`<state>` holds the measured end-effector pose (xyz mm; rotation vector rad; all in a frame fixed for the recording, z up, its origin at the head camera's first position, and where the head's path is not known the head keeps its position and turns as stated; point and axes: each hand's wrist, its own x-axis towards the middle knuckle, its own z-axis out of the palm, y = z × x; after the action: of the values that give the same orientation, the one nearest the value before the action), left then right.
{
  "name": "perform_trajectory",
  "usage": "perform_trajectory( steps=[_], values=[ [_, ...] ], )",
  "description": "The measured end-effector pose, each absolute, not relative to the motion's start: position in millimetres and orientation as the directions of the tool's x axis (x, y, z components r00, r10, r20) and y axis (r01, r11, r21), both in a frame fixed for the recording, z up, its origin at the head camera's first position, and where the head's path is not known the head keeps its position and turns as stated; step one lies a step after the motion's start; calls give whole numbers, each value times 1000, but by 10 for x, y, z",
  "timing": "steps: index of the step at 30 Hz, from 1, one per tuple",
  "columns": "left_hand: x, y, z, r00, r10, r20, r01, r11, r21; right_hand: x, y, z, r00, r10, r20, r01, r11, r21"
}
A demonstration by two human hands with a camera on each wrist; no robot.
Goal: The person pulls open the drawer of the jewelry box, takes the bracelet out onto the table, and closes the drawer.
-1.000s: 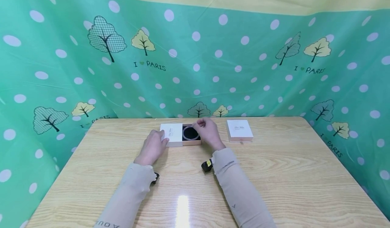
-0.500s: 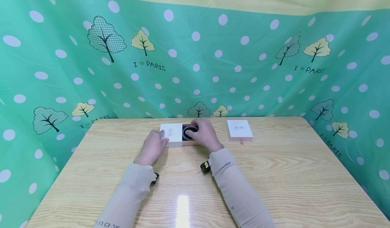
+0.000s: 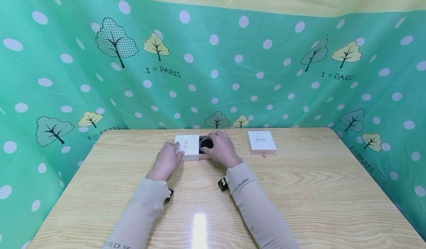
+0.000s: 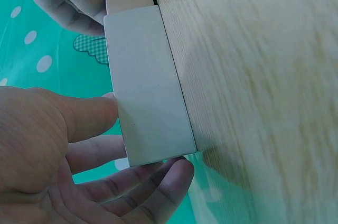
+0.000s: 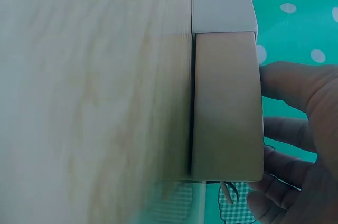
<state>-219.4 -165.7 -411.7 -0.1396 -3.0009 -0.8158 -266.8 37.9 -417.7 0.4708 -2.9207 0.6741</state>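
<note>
the left hand (image 3: 166, 160) grips the white square cardboard sleeve (image 3: 188, 147) at its two o'clock. in the tan cardboard drawer (image 5: 228, 110), the pale ring (image 3: 201, 142) lies at nine o'clock from the right hand (image 3: 223, 149), by its thumb (image 3: 208, 151); whether those bent fingers (image 5: 288, 167) hold it, i cannot tell.

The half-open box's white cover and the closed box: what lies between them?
The head view shows the drawer, the right hand over it, then bare tabletop.
</note>
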Motion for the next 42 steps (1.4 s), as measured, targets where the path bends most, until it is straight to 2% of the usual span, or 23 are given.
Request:
perform_trajectory(
  steps=[27, 42],
  values=[
    [-2195, -1634, -4096, -996, 75, 41, 86, 855, 511, -2700, 287, -4151, -950, -281, 136, -307, 918, -251],
    [-2191, -1634, -4096, -998, 65, 17, 64, 850, 523, -2770, 174, -4030, -950, -312, 29, -313, 937, -155]
  ],
)
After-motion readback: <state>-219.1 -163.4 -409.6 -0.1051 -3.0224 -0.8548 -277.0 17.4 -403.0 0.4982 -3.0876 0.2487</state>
